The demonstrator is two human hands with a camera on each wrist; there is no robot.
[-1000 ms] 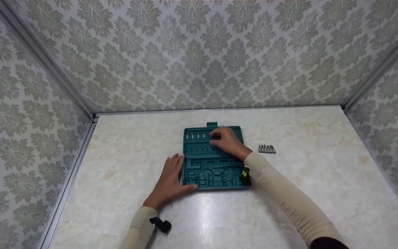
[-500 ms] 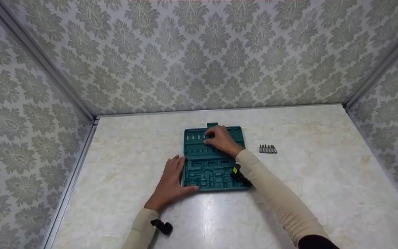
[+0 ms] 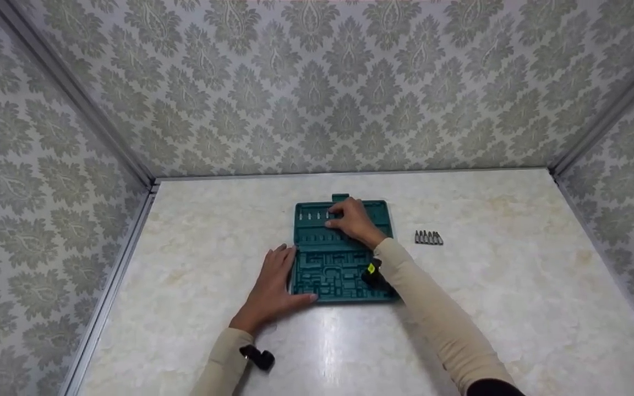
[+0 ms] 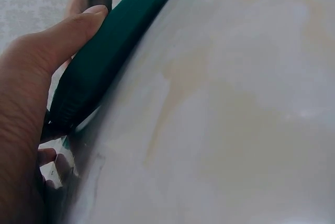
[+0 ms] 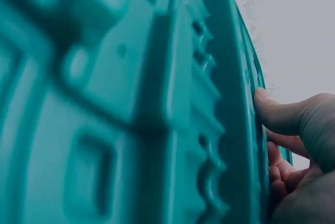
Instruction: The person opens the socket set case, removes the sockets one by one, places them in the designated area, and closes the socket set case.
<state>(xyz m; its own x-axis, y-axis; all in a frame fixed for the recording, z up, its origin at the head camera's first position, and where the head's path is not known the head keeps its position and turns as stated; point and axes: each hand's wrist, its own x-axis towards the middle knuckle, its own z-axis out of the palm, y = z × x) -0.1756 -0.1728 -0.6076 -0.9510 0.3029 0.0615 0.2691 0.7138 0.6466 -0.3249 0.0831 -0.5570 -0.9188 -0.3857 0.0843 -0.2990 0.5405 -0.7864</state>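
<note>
A green plastic bit case [image 3: 339, 275] lies unfolded on the table, its moulded slots facing up. Several silver screwdriver bits [image 3: 310, 216] stand in a row in its far half. Over that row is my right hand [image 3: 354, 221], thumb and index finger curled about the rightmost visible bit [image 3: 327, 215]. In the right wrist view the same hand [image 5: 309, 135] has its thumb against the case, and its fingertips are partly hidden. My left hand [image 3: 273, 286] rests along the case's left side, fingers extended. Its thumb [image 4: 86, 25] lies on the near edge.
Another group of loose bits [image 3: 428, 237] lies side by side on the table [image 3: 515, 275], right of the case. Patterned walls [image 3: 317, 99] enclose the back and both sides. A latch tab [image 3: 340, 197] sticks out from the case's far edge.
My right hand has moved left along the far half to the rightmost visible bit, and in the last half second it has hardly moved. My left hand stays in place.
</note>
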